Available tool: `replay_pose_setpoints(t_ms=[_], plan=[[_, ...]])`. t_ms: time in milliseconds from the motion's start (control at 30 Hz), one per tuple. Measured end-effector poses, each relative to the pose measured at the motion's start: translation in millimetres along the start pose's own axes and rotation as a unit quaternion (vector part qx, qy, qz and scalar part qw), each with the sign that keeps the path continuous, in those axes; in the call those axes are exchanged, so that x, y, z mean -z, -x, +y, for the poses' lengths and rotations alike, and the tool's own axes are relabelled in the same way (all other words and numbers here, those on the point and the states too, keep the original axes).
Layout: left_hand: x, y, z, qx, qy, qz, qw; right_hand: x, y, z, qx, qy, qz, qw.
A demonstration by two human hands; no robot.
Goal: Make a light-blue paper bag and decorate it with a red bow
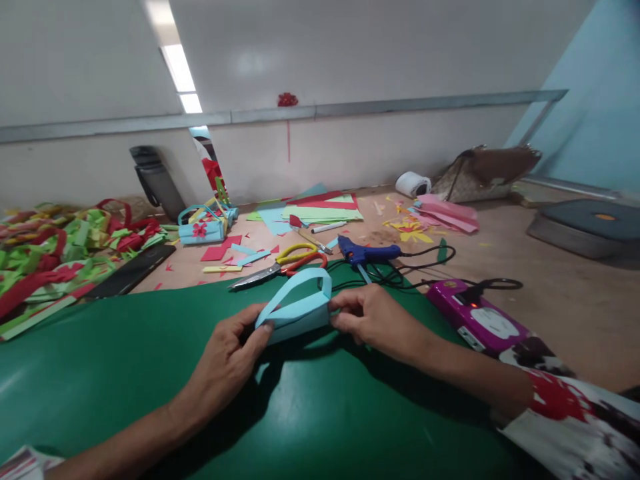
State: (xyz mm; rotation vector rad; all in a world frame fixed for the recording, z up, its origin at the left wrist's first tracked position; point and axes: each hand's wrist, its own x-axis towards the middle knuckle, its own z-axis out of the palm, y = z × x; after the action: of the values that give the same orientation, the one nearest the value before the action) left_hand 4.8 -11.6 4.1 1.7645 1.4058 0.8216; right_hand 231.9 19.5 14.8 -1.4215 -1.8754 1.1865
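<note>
A small light-blue paper basket [303, 319] with a looped strip handle is held between my two hands just above the green mat [150, 373]. My left hand [230, 347] pinches its left end, thumb in front and fingers behind. At the right end, my right hand [373, 317] grips the edge between thumb and fingers. Just behind the basket lie scissors [273, 267] with yellow and orange handles. A blue glue gun [367, 251] rests beyond my right hand, its cord trailing to the right.
A purple power strip [475, 317] sits at the right with a plug in it. Paper scraps [65, 253] and a phone [133, 270] lie left, near a finished blue paper basket [203, 230] with a red flower. Colored sheets [323, 213], a bottle [157, 183] and a handbag [487, 173] stand behind.
</note>
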Motion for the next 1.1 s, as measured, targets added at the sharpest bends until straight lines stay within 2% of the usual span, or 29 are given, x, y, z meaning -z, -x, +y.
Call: replay_pose_setpoints(t_ms=[267,500,633,767,900,967,1100], plan=[[2.4,-1,6,0.037,0.031,-0.011,0.999,-7,-10,2,-0.009,-0.071,0.016,0.997],[5.0,0,7,0.046,0.051,-0.026,0.997,-4,-5,-4,0.024,-0.06,0.044,0.997],[10.7,-2,10,0.026,0.05,-0.056,0.997,-4,-1,-6,0.067,-0.027,0.053,0.996],[16.8,-8,16,-0.023,0.045,-0.086,0.995,-9,2,-8,0.111,0.004,0.045,0.993],[17.9,-15,20,-0.071,0.029,-0.141,0.987,-11,4,-10,0.147,0.02,0.026,0.989],[15.2,-17,21,-0.064,0.073,-0.161,0.982,-11,4,-10,0.161,0.023,0.027,0.986],[6.1,-15,22,-0.008,0.207,-0.177,0.962,-7,3,-13,0.184,0.011,0.054,0.981]])
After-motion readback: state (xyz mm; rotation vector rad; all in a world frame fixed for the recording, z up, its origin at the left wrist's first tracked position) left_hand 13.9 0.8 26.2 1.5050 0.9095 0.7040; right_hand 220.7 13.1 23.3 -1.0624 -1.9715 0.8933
